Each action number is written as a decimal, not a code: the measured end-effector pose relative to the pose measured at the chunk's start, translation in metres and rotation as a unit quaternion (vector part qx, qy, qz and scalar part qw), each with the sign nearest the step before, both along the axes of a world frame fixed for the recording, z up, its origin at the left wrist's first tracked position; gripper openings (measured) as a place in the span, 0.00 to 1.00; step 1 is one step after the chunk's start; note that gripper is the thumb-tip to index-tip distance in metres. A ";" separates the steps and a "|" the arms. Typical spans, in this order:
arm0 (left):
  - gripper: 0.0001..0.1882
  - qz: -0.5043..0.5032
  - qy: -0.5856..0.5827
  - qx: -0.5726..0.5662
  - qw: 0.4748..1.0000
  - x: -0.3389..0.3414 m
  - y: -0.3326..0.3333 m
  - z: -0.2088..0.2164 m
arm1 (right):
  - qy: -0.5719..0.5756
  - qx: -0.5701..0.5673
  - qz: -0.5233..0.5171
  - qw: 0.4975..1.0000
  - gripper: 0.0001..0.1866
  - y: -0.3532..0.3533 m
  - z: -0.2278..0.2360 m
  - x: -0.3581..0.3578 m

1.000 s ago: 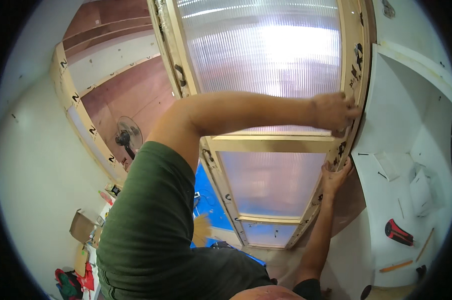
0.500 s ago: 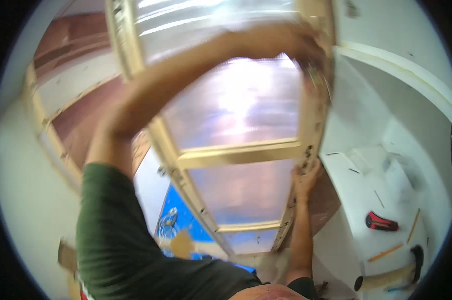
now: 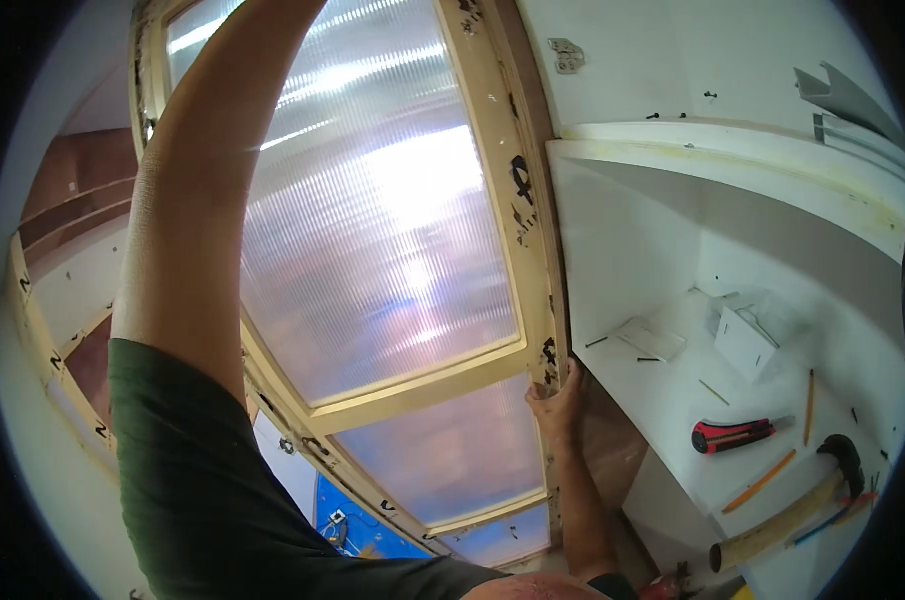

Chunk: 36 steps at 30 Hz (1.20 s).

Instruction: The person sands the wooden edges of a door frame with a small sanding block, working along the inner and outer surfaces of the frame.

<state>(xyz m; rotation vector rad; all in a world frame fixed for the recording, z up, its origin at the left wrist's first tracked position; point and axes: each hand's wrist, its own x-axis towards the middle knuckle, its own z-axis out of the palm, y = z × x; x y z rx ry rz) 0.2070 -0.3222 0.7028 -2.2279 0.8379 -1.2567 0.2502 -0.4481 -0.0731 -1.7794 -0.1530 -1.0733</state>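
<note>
In front of me stands a tall door with a pale wooden frame (image 3: 428,388) and ribbed translucent panes. Its right edge meets the white cabinet. My right hand (image 3: 558,412) grips that edge low down, the thumb on the front face and a finger showing at the side. My left arm stretches up across the door's left part, and its hand is beyond the top of the view. Dark pencil-like marks run along the frame.
On the white cabinet's shelf (image 3: 663,400) lie a red and black utility knife (image 3: 738,435), a hammer (image 3: 783,520), pencils (image 3: 761,482), screws and a small white box (image 3: 748,338). A metal hinge (image 3: 566,56) is fixed higher up. Blue sheeting (image 3: 373,535) lies below left.
My left arm has swung from across the door's right edge to up and left, taking the hand out of view. The view has shifted right; my right hand keeps its hold.
</note>
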 end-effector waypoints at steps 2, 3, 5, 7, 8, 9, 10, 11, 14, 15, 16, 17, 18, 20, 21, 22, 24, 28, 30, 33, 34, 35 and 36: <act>0.13 0.036 0.140 -0.205 0.968 -0.021 -0.021 -0.026 | -0.005 0.013 0.004 1.000 0.51 -0.002 0.001 -0.001; 0.14 0.032 0.138 -0.193 0.971 -0.021 -0.025 -0.027 | -0.007 0.019 0.006 1.000 0.50 -0.001 0.002 0.000; 0.15 0.033 0.134 -0.170 0.976 -0.015 -0.017 -0.028 | -0.015 0.019 0.006 1.000 0.51 0.006 -0.005 -0.002; 0.20 -0.017 0.086 0.035 0.996 0.005 0.014 -0.002 | -0.034 0.005 0.004 0.999 0.51 0.018 -0.006 0.001; 0.21 -0.016 0.098 -0.011 0.995 0.005 0.009 -0.007 | -0.040 -0.004 -0.011 0.999 0.52 0.013 -0.006 0.004; 0.21 -0.013 0.111 -0.056 0.992 0.006 0.006 -0.014 | -0.037 -0.015 -0.024 0.999 0.52 0.009 -0.006 0.005; 0.22 -0.023 0.119 -0.067 0.990 0.006 0.005 -0.022 | -0.036 -0.022 -0.034 0.999 0.52 0.007 -0.007 0.007; 0.22 -0.033 0.127 -0.079 0.988 0.005 0.005 -0.031 | -0.035 -0.028 -0.043 0.998 0.52 0.005 -0.009 0.008; 0.22 -0.058 0.167 -0.102 0.979 0.003 0.001 -0.054 | -0.035 -0.028 -0.047 0.998 0.52 0.004 -0.013 0.011; 0.22 -0.066 0.183 -0.108 0.975 0.003 0.000 -0.062 | -0.032 -0.023 -0.040 0.998 0.52 0.003 -0.013 0.010; 0.22 -0.062 0.184 -0.115 0.974 0.002 -0.002 -0.069 | -0.031 -0.022 -0.039 0.999 0.52 0.001 -0.013 0.009; 0.22 -0.053 0.131 -0.030 0.990 0.003 0.009 -0.069 | -0.032 -0.020 -0.029 0.999 0.52 0.006 -0.012 0.006; 0.22 -0.048 0.077 0.058 0.994 0.009 0.022 -0.066 | -0.036 -0.021 -0.030 0.999 0.52 0.009 -0.010 0.005; 0.17 0.010 0.132 -0.092 0.987 -0.007 -0.006 -0.094 | -0.031 -0.013 -0.028 0.999 0.52 0.004 -0.010 0.010; 0.17 0.031 0.140 -0.102 0.984 -0.015 -0.011 -0.103 | -0.027 -0.004 -0.014 1.000 0.52 0.004 -0.010 0.011; 0.17 0.049 0.148 -0.110 0.982 -0.019 -0.016 -0.109 | -0.027 0.011 0.006 1.000 0.52 0.001 -0.010 0.012; 0.15 0.060 0.099 0.004 0.993 -0.012 -0.009 -0.109 | -0.026 0.047 0.062 0.997 0.51 0.004 -0.014 0.014; 0.14 0.010 -0.018 0.272 0.962 0.008 0.017 -0.114 | -0.004 0.043 0.111 0.993 0.49 0.007 -0.014 0.006; 0.17 0.047 0.048 0.149 0.987 0.000 0.007 -0.126 | -0.005 0.129 0.191 0.973 0.49 0.014 -0.019 0.010; 0.25 0.092 0.110 0.008 0.990 -0.015 -0.025 -0.155 | -0.047 0.127 0.183 0.974 0.50 0.001 -0.028 0.029; 0.26 0.029 0.040 0.144 0.988 0.002 -0.029 -0.163 | -0.054 0.103 0.137 0.984 0.50 -0.023 -0.028 0.039; 0.26 0.015 -0.029 0.278 0.960 -0.008 -0.012 -0.171 | -0.060 0.086 0.141 0.984 0.50 -0.011 -0.025 0.031; 0.28 0.044 -0.011 0.285 0.958 -0.011 -0.007 -0.173 | -0.055 0.081 0.146 0.984 0.50 -0.001 -0.023 0.023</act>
